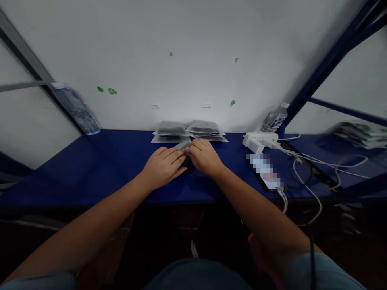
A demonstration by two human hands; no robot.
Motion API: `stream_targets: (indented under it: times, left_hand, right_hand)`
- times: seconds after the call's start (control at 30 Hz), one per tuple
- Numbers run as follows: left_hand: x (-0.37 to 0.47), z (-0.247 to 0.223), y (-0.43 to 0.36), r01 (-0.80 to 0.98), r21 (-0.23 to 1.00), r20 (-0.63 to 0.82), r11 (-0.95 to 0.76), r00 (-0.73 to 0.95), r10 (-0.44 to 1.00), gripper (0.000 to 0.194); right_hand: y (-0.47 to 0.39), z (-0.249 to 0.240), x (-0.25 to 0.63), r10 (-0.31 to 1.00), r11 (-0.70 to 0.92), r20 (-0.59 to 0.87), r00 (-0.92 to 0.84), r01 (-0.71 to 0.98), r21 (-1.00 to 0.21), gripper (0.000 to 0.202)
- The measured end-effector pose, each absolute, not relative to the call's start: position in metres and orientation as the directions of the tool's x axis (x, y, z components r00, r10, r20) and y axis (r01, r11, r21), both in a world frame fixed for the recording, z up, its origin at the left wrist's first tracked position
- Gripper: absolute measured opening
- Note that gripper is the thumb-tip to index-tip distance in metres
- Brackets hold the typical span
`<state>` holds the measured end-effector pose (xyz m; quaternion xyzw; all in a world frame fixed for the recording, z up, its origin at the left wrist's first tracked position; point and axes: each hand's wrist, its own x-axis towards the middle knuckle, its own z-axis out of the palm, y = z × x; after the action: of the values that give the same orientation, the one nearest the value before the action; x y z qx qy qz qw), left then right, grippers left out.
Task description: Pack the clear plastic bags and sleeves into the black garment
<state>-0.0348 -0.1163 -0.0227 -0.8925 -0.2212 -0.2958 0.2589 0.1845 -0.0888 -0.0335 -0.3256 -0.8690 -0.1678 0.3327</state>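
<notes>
My left hand (165, 166) and my right hand (204, 156) meet near the middle of the blue table. Between them is a translucent plastic bag (182, 145), its far end showing beyond the fingers. Both hands are closed on it, the right in a pinch and the left with its fingers laid over the near part, which they mostly hide. Just behind, against the wall, lie two stacks of similar flat bags with dark contents, a left stack (171, 129) and a right stack (206, 128).
On the blue table (115, 161), a white power strip (263, 137) with plugs and cables sits at the right, near a phone (266, 171) and a bottle (275, 117). Another bottle (77, 108) leans at the far left. Frames stand at both sides.
</notes>
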Motion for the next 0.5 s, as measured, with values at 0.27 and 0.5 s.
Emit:
stream_targets:
  times: [0.27, 0.5]
  left_hand:
    - [-0.0360, -0.0272, -0.1112, 0.598, -0.252, 0.643, -0.761, 0.691, 0.330, 0.021]
    - [-0.0388, -0.0303, -0.1092, 0.679, -0.168, 0.696, -0.714, 0.595, 0.402, 0.022]
  right_hand:
    - [-0.0844, -0.0397, 0.1824, 0.442, 0.757, 0.636, -0.633, 0.643, 0.114, 0.026]
    - [-0.0867, -0.0386, 0.1795, 0.433, 0.773, 0.591, -0.681, 0.617, 0.145, 0.023]
